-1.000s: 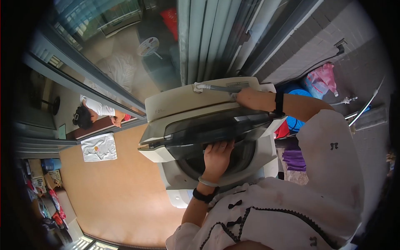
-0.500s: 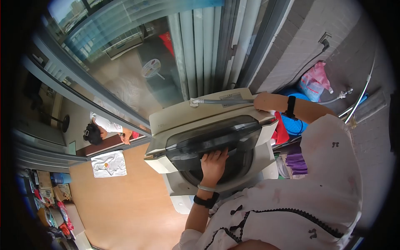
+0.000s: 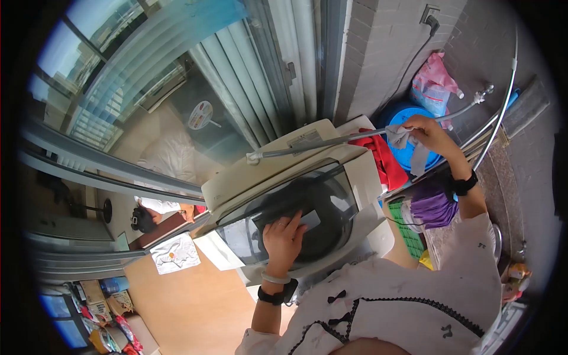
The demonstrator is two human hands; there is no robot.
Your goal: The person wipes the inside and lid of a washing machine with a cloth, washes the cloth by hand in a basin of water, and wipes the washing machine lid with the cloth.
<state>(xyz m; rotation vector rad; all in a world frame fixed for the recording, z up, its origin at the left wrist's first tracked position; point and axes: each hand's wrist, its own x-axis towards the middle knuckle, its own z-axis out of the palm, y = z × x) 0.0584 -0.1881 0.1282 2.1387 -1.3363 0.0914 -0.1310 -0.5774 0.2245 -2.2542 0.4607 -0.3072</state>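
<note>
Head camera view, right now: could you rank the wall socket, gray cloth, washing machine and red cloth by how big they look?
Largest to smallest, by what shows:
1. Washing machine
2. Red cloth
3. Gray cloth, partly covered by the right hand
4. Wall socket

The left hand [image 3: 282, 245] rests on the washer [image 3: 362, 177]'s dark lid [image 3: 331, 189]. The right hand [image 3: 431, 133] holds a grey cloth [image 3: 399, 136] against the hose [image 3: 331, 142], above a blue tub [image 3: 403, 156]. Red cloth [image 3: 381, 161] lies left of the tub, a pink bag [image 3: 435, 72] beyond.
</note>
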